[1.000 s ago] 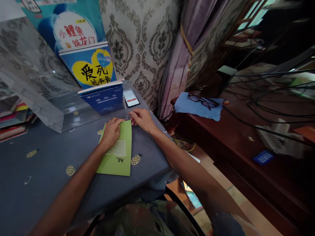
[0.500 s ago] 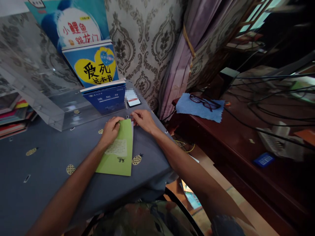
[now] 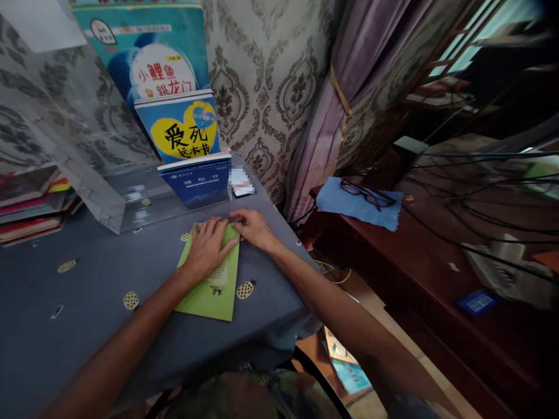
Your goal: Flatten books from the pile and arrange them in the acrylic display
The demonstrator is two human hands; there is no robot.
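Observation:
A green book [image 3: 209,305] lies with its text-printed cover up on the dark table. My left hand [image 3: 208,244] rests flat across its upper part, fingers stretched out and thumb apart. My right hand [image 3: 248,227] is at the book's upper right corner, its fingers curled and pinched at the edge. Some fingertips are hidden there. Just beyond both hands, a dark blue booklet [image 3: 198,187] stands upright in a clear acrylic rack [image 3: 111,209].
Behind the booklet stand a blue book with a yellow heart [image 3: 163,137] and a teal book [image 3: 126,35]. A phone [image 3: 243,187] lies beside the rack. Stacked books [image 3: 30,215] are at left. Glasses [image 3: 367,195] lie on a blue cloth [image 3: 327,201] on the red-brown desk [image 3: 419,244].
My left hand has flattened and spread over the upper part of the book. My right hand has closed in on the book's corner. The view has shifted slightly.

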